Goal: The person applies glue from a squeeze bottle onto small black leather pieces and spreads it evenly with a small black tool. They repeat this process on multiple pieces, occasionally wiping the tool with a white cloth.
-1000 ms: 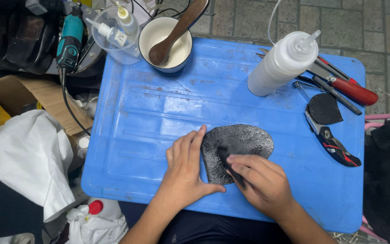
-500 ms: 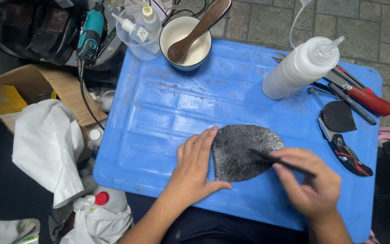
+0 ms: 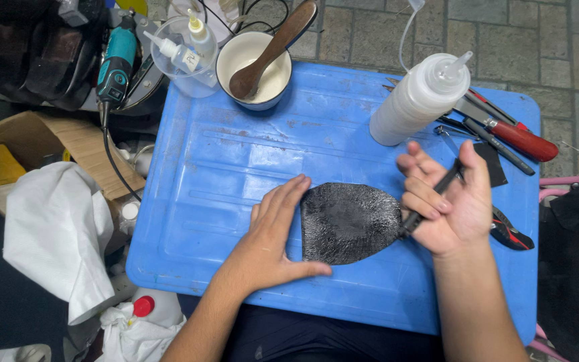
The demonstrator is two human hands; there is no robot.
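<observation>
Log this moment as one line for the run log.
left hand: flat on blue lid, steadying black sole piece | right hand: gripping thin black tool at piece's right edge | squeeze bottle: upright behind

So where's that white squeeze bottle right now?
The white squeeze bottle lies tilted at the blue lid's far right, between the white bowl and the red-handled tool.

The left hand (image 3: 269,238) lies flat and palm down, its fingers held together and pointing up and to the right, the thumb spread out toward the right along the near side. Its forearm runs in from the lower edge. The right hand (image 3: 447,201) is raised with the palm turned up toward the camera, its fingers (image 3: 420,184) curled inward in a loose fist and the thumb standing up. Its forearm rises straight from below.
</observation>
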